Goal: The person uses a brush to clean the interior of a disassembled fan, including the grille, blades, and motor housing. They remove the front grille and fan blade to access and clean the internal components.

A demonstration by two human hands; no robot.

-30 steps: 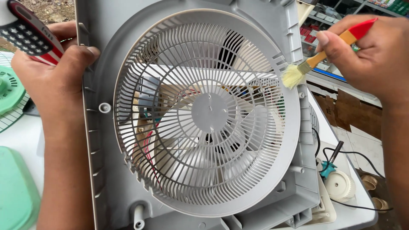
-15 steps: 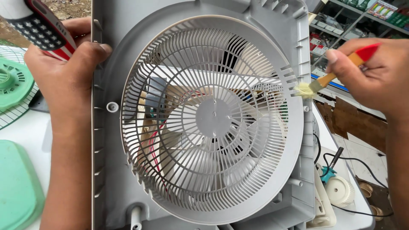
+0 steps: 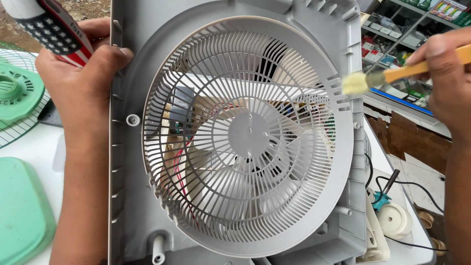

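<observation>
**Grille dusting: right rim in progress**

Right hand (image 3: 444, 73) grips a paintbrush (image 3: 392, 76), bristles touching the round grille's (image 3: 248, 135) upper-right rim. Left hand (image 3: 81, 73) clamps the grey fan housing (image 3: 127, 196) at its left edge, upright over the desk (image 3: 29, 152), a striped-handled tool (image 3: 51, 24) pinned under its fingers. Remaining rim appears unbrushed; dust level cannot be judged.

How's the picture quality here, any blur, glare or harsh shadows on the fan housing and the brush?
Head view: soft, even daylight, no glare and no hard shadows on the grey fan housing; grille is sharp; brush bristles slightly smeared; right hand cut by the frame edge; left hand in focus.
</observation>
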